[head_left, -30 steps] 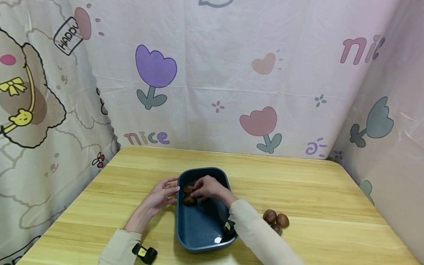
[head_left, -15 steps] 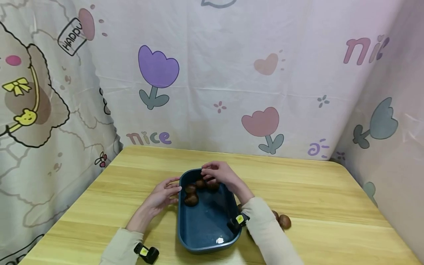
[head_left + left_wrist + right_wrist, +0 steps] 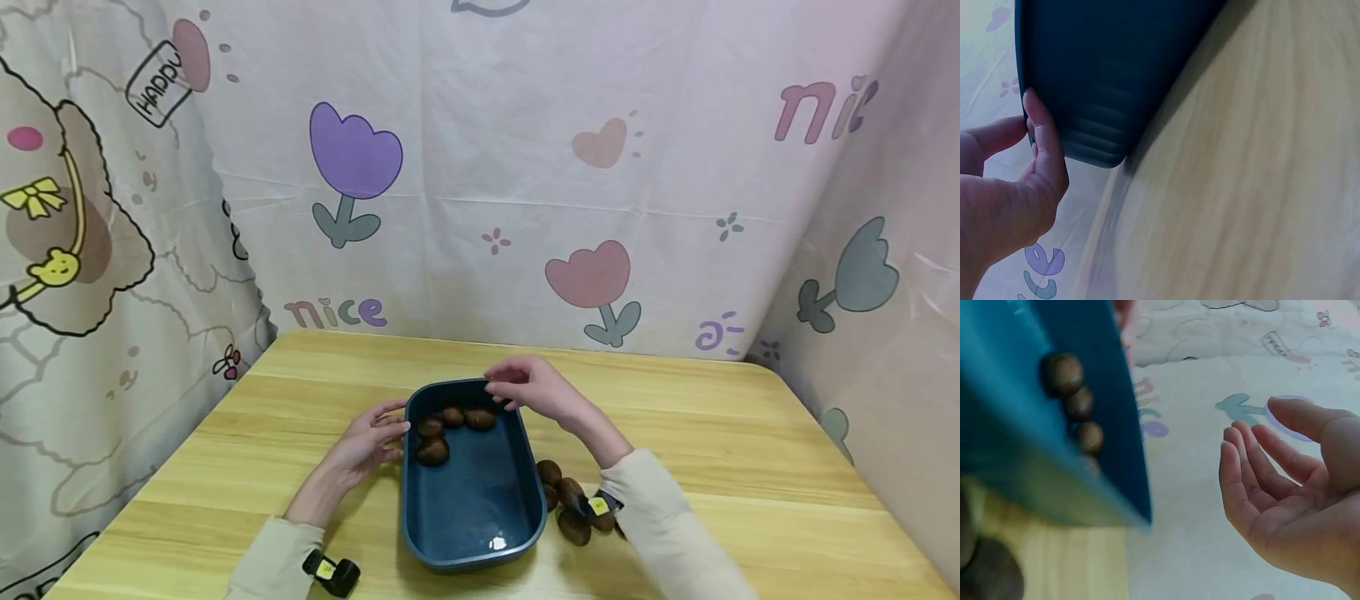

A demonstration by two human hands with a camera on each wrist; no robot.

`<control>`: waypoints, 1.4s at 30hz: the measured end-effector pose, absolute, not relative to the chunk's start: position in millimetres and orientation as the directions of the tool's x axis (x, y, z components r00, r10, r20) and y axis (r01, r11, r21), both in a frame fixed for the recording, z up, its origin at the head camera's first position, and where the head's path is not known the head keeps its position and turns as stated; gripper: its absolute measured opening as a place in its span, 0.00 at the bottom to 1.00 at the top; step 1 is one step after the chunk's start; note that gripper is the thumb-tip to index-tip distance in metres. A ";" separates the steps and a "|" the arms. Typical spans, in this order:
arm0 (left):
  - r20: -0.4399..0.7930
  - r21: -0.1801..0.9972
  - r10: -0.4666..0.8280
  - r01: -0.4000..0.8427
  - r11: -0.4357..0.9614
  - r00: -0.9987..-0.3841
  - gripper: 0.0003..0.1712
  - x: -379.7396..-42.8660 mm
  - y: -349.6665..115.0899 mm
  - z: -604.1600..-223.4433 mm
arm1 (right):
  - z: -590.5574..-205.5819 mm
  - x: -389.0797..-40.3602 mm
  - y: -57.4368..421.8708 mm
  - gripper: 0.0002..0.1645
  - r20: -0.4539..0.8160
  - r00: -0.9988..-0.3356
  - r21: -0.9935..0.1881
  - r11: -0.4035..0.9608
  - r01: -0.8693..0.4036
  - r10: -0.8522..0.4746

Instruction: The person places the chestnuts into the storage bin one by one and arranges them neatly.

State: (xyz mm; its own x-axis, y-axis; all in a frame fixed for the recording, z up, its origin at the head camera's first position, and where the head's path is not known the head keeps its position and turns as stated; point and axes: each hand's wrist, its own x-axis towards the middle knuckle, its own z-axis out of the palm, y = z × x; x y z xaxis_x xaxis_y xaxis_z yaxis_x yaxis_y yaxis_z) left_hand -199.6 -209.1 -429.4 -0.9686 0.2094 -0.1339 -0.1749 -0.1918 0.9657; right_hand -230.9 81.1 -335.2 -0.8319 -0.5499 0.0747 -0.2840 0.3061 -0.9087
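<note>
A dark blue rectangular container (image 3: 474, 521) stands on the table. Inside it, brown chestnuts (image 3: 432, 451) line the far left corner and far wall. My left hand (image 3: 366, 442) touches the container's left side, fingers (image 3: 1047, 147) against the outer wall and thumb at the rim. My right hand (image 3: 536, 385) hovers by the far right corner, holding nothing. In the right wrist view its fingers (image 3: 1241, 481) bend loosely beside the container, apart from it. More chestnuts (image 3: 550, 472) lie in a loose pile to the container's right, partly hidden by the right wrist camera and sleeve.
The light wooden table (image 3: 720, 433) stretches out on both sides of the container. Behind it hangs a patterned cloth (image 3: 465, 275), with more cloth at the left and right. A small black camera (image 3: 337, 577) sits on the left wrist.
My right hand has left the chestnuts inside the container, rising and moving right to the far right corner. The chestnuts beneath it now show. The left hand stays at the rim.
</note>
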 end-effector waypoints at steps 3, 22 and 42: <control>-0.137 0.965 0.212 -0.178 -0.194 -0.968 0.29 -200.0 -208.8 -429.5 | -345.7 -228.5 94.4 0.18 0.072 -0.829 -0.896 0.330 -0.298 -0.555; -0.144 0.965 0.208 -0.184 -0.187 -0.967 0.29 -200.0 -207.6 -427.3 | -402.7 -219.1 194.1 0.15 -0.040 -0.806 -0.860 0.431 -0.274 -0.591; -0.157 0.964 0.192 -0.192 -0.185 -0.969 0.29 -198.8 -208.3 -427.3 | -422.2 -204.4 249.7 0.26 -0.194 -0.708 -0.883 0.435 -0.175 -0.679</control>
State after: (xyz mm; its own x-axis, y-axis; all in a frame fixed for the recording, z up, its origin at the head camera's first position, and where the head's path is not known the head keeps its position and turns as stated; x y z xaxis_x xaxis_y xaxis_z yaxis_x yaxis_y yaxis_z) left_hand -198.8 -208.3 -427.3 -0.9688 0.1921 -0.1565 -0.1925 -0.1855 0.9636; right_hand -204.4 249.7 -422.2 -0.7083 -0.6789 -0.1936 -0.1755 0.4349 -0.8832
